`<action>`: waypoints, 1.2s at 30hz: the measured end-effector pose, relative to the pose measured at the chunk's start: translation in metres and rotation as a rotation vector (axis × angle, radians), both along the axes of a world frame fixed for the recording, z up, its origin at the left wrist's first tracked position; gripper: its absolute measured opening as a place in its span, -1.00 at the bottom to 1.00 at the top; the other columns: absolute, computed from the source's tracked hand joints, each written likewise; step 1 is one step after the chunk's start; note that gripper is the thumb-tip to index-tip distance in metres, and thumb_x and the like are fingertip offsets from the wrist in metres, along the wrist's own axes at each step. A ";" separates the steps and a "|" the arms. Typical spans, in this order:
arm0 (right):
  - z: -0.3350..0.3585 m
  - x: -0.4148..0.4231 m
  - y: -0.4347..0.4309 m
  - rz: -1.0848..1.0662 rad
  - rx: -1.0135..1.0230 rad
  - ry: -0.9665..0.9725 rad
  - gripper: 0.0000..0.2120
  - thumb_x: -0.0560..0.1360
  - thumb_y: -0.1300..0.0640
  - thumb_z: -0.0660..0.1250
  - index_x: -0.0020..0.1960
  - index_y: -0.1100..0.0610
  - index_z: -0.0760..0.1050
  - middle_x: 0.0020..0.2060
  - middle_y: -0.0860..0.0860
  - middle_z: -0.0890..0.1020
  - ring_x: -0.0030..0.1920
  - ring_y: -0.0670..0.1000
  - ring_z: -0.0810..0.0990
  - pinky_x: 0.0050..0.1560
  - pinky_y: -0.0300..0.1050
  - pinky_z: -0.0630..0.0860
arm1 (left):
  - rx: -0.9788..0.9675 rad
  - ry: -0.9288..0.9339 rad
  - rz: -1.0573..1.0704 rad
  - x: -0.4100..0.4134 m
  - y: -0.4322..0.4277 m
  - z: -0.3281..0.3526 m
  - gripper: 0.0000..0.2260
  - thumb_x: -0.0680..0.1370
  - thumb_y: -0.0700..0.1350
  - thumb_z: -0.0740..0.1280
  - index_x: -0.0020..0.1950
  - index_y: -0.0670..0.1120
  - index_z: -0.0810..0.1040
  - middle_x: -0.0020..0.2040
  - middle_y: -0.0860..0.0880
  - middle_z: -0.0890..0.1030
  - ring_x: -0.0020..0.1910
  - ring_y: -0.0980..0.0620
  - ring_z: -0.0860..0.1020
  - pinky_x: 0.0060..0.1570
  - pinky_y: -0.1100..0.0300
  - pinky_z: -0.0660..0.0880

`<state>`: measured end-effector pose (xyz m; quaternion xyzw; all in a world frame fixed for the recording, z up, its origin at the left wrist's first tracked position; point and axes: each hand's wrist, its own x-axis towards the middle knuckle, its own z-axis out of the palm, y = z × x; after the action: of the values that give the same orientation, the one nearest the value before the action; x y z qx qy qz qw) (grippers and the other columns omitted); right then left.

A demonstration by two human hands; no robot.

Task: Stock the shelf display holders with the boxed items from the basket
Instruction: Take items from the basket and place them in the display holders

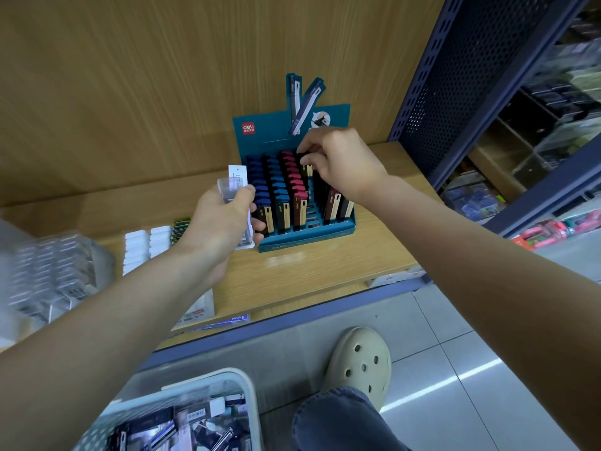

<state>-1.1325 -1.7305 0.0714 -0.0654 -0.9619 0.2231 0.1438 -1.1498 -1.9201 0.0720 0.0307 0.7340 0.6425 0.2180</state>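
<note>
Holding spares in our left hand (224, 219): fingers wrapped round a clear-cased pack (232, 185), parked just beside the left wall of the teal display holder (305, 236) so the next one is ready. — R

Why is our right hand (338, 161) at the back? — T

Thumb and fingertips pinch a dark box (304, 161) at the rear of the fourth column. We judge it is being seated there, rear first, so the front slots fill last. Columns run blue, blue, red, dark. — R

Source? — T

Basket (227, 375) sits low at our left, below the shelf (292, 275) edge, with more boxed items inside, well apart from the holder. — R

Any text? — T

Red "deli" logo (248, 127) on the header card; the small characters under it we cannot read. Print on the pack and on the shelf-edge tag (235, 319) is too blurred. — R
</note>
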 end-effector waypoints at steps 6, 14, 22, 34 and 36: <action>-0.002 0.004 0.012 -0.038 -0.086 -0.032 -0.88 0.54 0.23 0.31 0.06 0.22 0.54 -0.19 -0.05 0.56 -0.30 -0.25 0.48 -0.09 -0.30 0.48 | -0.019 0.015 0.020 0.000 -0.007 0.001 -0.92 0.62 -0.11 0.18 0.05 -0.10 0.43 -0.20 -0.04 0.41 -0.38 0.07 0.45 -0.55 0.34 0.46; 0.003 0.006 0.006 0.009 0.130 -0.061 -0.82 0.59 0.27 0.21 0.16 0.25 0.49 0.06 0.13 0.59 -0.02 0.02 0.58 -0.03 -0.02 0.52 | -0.022 -0.007 0.021 0.002 -0.008 -0.002 -0.94 0.62 -0.10 0.19 0.04 -0.07 0.41 -0.19 -0.02 0.42 -0.36 0.07 0.46 -0.52 0.32 0.49; 0.010 0.009 0.007 0.045 0.223 -0.134 -0.85 0.58 0.29 0.20 0.13 0.23 0.47 0.04 0.10 0.58 -0.14 -0.12 0.46 -0.11 -0.07 0.52 | -0.024 0.000 0.037 -0.004 -0.006 -0.002 -0.87 0.61 -0.10 0.20 0.11 -0.11 0.40 -0.19 -0.02 0.43 -0.36 0.08 0.46 -0.52 0.33 0.49; 0.011 0.014 0.008 0.174 0.351 -0.142 -0.82 0.59 0.25 0.21 0.17 0.24 0.46 0.06 0.13 0.55 0.02 0.07 0.58 -0.05 -0.01 0.52 | -0.045 -0.004 0.048 -0.006 -0.016 -0.001 -0.87 0.61 -0.09 0.20 0.12 -0.11 0.42 -0.18 -0.02 0.45 -0.38 0.07 0.47 -0.52 0.34 0.50; 0.010 0.018 0.009 0.199 0.346 -0.144 -0.81 0.59 0.19 0.21 0.16 0.24 0.46 0.05 0.14 0.57 -0.02 0.14 0.57 -0.03 0.06 0.52 | -0.043 0.005 0.047 -0.006 -0.015 0.000 -0.85 0.62 -0.10 0.20 0.13 -0.13 0.42 -0.19 -0.02 0.44 -0.38 0.07 0.47 -0.53 0.34 0.49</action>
<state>-1.1148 -1.7218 0.0812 0.0400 -0.9954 0.0625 0.0609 -1.1553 -1.9349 0.0724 0.0102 0.7488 0.6312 0.2018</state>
